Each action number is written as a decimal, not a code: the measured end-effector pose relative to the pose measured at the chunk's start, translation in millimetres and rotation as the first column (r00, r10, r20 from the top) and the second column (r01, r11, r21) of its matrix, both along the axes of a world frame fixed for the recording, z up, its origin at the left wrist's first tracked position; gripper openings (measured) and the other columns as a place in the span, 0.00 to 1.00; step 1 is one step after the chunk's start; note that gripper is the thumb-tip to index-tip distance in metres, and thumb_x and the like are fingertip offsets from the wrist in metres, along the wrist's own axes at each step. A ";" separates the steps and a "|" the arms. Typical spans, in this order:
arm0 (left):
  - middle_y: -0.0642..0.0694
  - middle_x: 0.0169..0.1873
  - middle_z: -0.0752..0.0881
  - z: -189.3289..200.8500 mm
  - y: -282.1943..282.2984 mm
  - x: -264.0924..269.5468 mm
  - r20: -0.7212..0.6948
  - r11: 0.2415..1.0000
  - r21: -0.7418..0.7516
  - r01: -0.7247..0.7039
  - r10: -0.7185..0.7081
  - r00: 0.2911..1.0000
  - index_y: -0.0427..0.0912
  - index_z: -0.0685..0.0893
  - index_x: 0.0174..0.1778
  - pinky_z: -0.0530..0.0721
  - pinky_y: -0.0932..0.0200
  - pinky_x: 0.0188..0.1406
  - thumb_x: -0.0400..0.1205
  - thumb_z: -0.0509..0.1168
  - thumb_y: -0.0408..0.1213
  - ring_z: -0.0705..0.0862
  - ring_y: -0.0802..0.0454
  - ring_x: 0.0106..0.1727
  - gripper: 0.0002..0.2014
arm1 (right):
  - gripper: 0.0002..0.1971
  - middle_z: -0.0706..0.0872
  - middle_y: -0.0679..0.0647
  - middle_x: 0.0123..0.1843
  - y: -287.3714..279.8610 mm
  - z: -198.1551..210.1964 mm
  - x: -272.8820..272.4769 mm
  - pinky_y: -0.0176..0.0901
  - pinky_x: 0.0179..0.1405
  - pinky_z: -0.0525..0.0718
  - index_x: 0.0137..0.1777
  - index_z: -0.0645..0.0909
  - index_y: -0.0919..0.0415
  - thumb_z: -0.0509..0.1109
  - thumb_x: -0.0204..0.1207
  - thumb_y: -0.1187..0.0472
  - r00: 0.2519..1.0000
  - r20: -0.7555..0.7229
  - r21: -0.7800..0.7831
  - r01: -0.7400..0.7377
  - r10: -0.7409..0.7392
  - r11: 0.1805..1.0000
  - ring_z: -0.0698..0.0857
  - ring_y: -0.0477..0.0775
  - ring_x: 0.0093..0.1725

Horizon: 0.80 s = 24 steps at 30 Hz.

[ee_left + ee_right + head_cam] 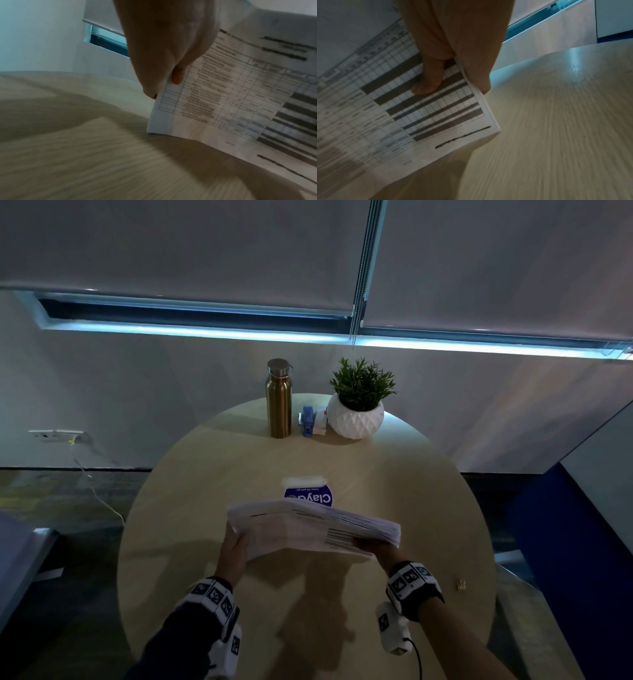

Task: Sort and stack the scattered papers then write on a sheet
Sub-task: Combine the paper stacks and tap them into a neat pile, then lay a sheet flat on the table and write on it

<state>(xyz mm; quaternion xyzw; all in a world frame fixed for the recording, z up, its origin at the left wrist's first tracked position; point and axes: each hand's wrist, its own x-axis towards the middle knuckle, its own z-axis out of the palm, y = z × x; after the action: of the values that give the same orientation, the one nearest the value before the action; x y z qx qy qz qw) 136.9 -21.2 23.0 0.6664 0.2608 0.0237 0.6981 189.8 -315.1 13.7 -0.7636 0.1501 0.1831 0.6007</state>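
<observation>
A stack of printed papers (308,525) with tables and dark bars hangs above the middle of the round wooden table (205,474). My left hand (236,546) grips its left edge and my right hand (371,544) grips its right edge. The left wrist view shows my left hand (164,75) pinching the stack of papers (231,101) at its side, lower corner near the tabletop. In the right wrist view my right hand (450,75) holds the stack of papers (419,115), thumb on the printed face. No pen is visible.
Behind the stack lies a blue and white wipes pack (306,491). At the table's far edge stand a gold bottle (279,398), a blue stapler (307,421) and a potted plant (356,402). A small binder clip (461,583) lies near the right edge.
</observation>
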 end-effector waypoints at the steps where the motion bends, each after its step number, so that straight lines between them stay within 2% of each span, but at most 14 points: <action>1: 0.47 0.71 0.67 -4.5 3.2 -0.9 -0.007 1.000 0.001 0.028 -0.028 1.000 0.44 0.51 0.82 0.67 0.41 0.74 0.85 0.54 0.28 0.68 0.48 0.72 0.29 | 0.23 0.85 0.52 0.47 4.1 0.4 4.0 0.38 0.44 0.77 0.52 0.84 0.63 0.84 0.57 0.59 1.000 -0.001 0.011 0.017 -0.017 1.000 0.78 0.37 0.39; 4: 0.46 0.73 0.67 -13.7 17.3 -3.5 -0.063 0.991 0.003 0.132 -0.131 0.989 0.44 0.54 0.81 0.65 0.38 0.76 0.86 0.52 0.28 0.67 0.45 0.75 0.26 | 0.18 0.86 0.50 0.41 0.1 11.6 2.9 0.29 0.33 0.82 0.45 0.80 0.64 0.83 0.57 0.66 0.998 0.053 0.052 0.037 -0.040 0.998 0.84 0.42 0.35; 6: 0.45 0.66 0.73 -11.3 26.1 -10.1 -0.085 0.977 0.021 0.212 -0.210 0.974 0.41 0.65 0.70 0.75 0.36 0.68 0.86 0.52 0.27 0.73 0.38 0.70 0.16 | 0.13 0.91 0.48 0.34 -7.4 19.2 -8.2 0.30 0.32 0.85 0.43 0.83 0.65 0.79 0.59 0.68 0.990 0.131 0.151 0.030 -0.050 0.988 0.89 0.41 0.34; 8: 0.43 0.57 0.77 -0.9 26.7 -21.6 -0.113 0.967 0.052 0.250 -0.243 0.963 0.35 0.68 0.61 0.83 0.52 0.50 0.85 0.53 0.25 0.81 0.45 0.56 0.10 | 0.04 0.92 0.48 0.31 -10.8 22.9 -20.1 0.32 0.32 0.86 0.42 0.84 0.64 0.74 0.68 0.70 0.989 0.144 0.171 0.017 -0.042 0.985 0.90 0.42 0.33; 10: 0.39 0.54 0.80 0.7 24.3 -34.2 -0.171 0.958 0.122 0.261 -0.239 0.956 0.32 0.71 0.59 0.78 0.61 0.38 0.83 0.56 0.22 0.82 0.47 0.48 0.10 | 0.07 0.90 0.49 0.34 -11.6 7.5 -27.7 0.35 0.33 0.87 0.41 0.84 0.61 0.69 0.75 0.73 0.992 0.122 0.060 0.022 -0.030 0.998 0.90 0.44 0.34; 11: 0.38 0.54 0.80 -5.1 23.5 -40.3 -0.217 0.950 0.149 0.273 -0.238 0.947 0.29 0.73 0.60 0.78 0.61 0.38 0.82 0.57 0.21 0.82 0.44 0.49 0.11 | 0.09 0.89 0.51 0.35 -9.8 -2.9 -31.0 0.41 0.36 0.89 0.39 0.83 0.58 0.68 0.76 0.73 0.995 0.097 -0.024 0.033 -0.030 0.999 0.90 0.49 0.36; 13: 0.33 0.57 0.81 -22.9 21.1 -50.3 -0.342 0.945 0.181 0.272 -0.198 0.918 0.23 0.75 0.63 0.78 0.54 0.44 0.81 0.59 0.20 0.81 0.38 0.54 0.14 | 0.09 0.88 0.58 0.37 -4.4 -24.6 -37.9 0.57 0.44 0.88 0.37 0.83 0.58 0.67 0.76 0.70 0.999 0.043 -0.191 0.019 -0.011 0.982 0.88 0.63 0.42; 14: 0.29 0.58 0.82 -32.6 18.3 -54.2 -0.396 0.943 0.211 0.259 -0.159 0.904 0.22 0.75 0.62 0.76 0.51 0.46 0.80 0.60 0.20 0.81 0.34 0.56 0.14 | 0.08 0.88 0.62 0.39 -0.3 -31.5 -41.9 0.58 0.45 0.87 0.38 0.84 0.63 0.66 0.76 0.69 1.000 0.020 -0.260 0.014 -0.009 0.965 0.87 0.67 0.44; 16: 0.25 0.57 0.82 -45.3 12.5 -58.4 -0.445 0.912 0.322 0.253 -0.090 0.891 0.24 0.76 0.57 0.74 0.50 0.45 0.78 0.63 0.21 0.81 0.33 0.54 0.12 | 0.09 0.87 0.71 0.43 5.3 -41.2 -48.8 0.48 0.37 0.80 0.43 0.82 0.74 0.63 0.76 0.68 0.998 0.030 -0.354 0.070 -0.064 0.933 0.85 0.73 0.47; 18: 0.25 0.54 0.83 -50.5 8.5 -57.5 -0.439 0.870 0.424 0.250 -0.044 0.897 0.25 0.77 0.54 0.76 0.48 0.44 0.77 0.65 0.23 0.82 0.34 0.51 0.11 | 0.07 0.86 0.67 0.40 10.1 -38.7 -52.9 0.40 0.32 0.77 0.42 0.81 0.73 0.62 0.75 0.70 0.988 0.052 -0.344 0.156 -0.147 0.926 0.84 0.74 0.45; 19: 0.25 0.53 0.83 -52.0 6.9 -56.8 -0.436 0.846 0.472 0.247 -0.019 0.900 0.25 0.77 0.54 0.78 0.45 0.46 0.76 0.67 0.24 0.82 0.33 0.51 0.12 | 0.05 0.86 0.63 0.39 11.8 -37.2 -54.0 0.40 0.34 0.79 0.43 0.81 0.69 0.64 0.74 0.71 0.982 0.071 -0.348 0.191 -0.177 0.918 0.85 0.70 0.43; 20: 0.25 0.53 0.82 -54.2 6.9 -57.0 -0.438 0.821 0.514 0.247 0.004 0.899 0.25 0.77 0.55 0.79 0.43 0.49 0.76 0.68 0.25 0.82 0.31 0.52 0.14 | 0.06 0.85 0.61 0.43 12.2 -37.9 -53.4 0.44 0.39 0.83 0.48 0.82 0.65 0.66 0.73 0.71 0.977 0.094 -0.363 0.213 -0.191 0.907 0.85 0.65 0.43; 22: 0.27 0.58 0.79 -56.7 5.6 -60.6 -0.448 0.752 0.594 0.286 0.013 0.894 0.29 0.74 0.60 0.78 0.40 0.54 0.75 0.69 0.28 0.79 0.30 0.57 0.19 | 0.17 0.80 0.62 0.55 9.3 -44.9 -53.5 0.52 0.52 0.84 0.61 0.79 0.63 0.70 0.72 0.70 0.977 0.131 -0.401 0.205 -0.166 0.893 0.81 0.59 0.46; 24: 0.32 0.61 0.76 -54.7 -0.2 -65.4 -0.384 0.668 0.675 0.313 -0.044 0.922 0.38 0.75 0.63 0.75 0.40 0.59 0.73 0.71 0.31 0.75 0.32 0.62 0.22 | 0.19 0.76 0.63 0.59 3.0 -52.0 -55.9 0.56 0.56 0.84 0.63 0.79 0.63 0.71 0.71 0.70 0.977 0.180 -0.415 0.181 -0.114 0.892 0.81 0.60 0.49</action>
<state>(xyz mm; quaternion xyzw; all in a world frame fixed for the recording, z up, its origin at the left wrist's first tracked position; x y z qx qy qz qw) 71.4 -21.4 -31.6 0.9038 0.2773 -0.0586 0.3207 133.9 -312.1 -38.3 -0.8749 0.1987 0.0412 0.4398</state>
